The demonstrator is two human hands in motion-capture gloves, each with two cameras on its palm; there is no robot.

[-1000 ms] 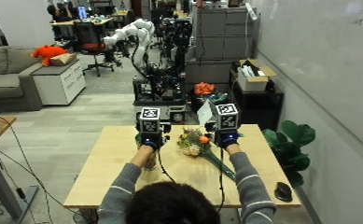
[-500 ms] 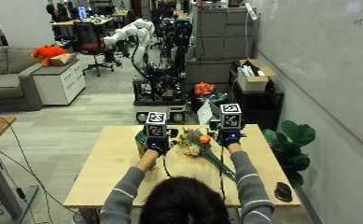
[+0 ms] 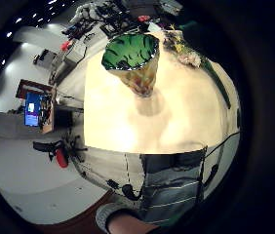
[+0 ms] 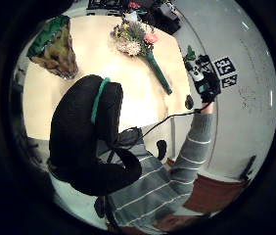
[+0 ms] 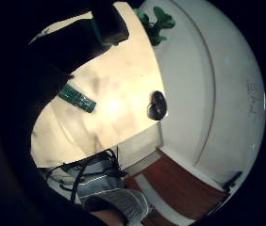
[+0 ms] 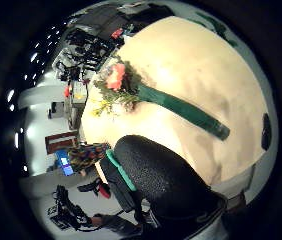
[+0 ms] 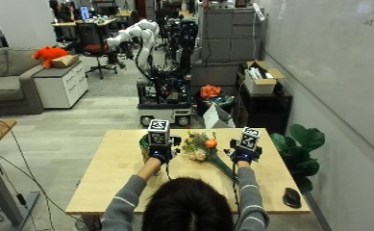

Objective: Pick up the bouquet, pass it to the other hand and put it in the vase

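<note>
Neither hand holds anything, left hand (image 7: pixel 160 154) and right hand (image 7: pixel 243 156) with fingers relaxed; bouquet (image 7: pixel 204 148) lies near the desk's (image 7: pixel 109 178) far edge beside the vase (image 3: pixel 133 63), so I'd grasp the green stem mid-length.

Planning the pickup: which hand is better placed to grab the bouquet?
Probably the right hand: the green-wrapped flower bouquet lies on the wooden table with its stem running toward that hand. The left hand hovers nearer the green vase.
</note>
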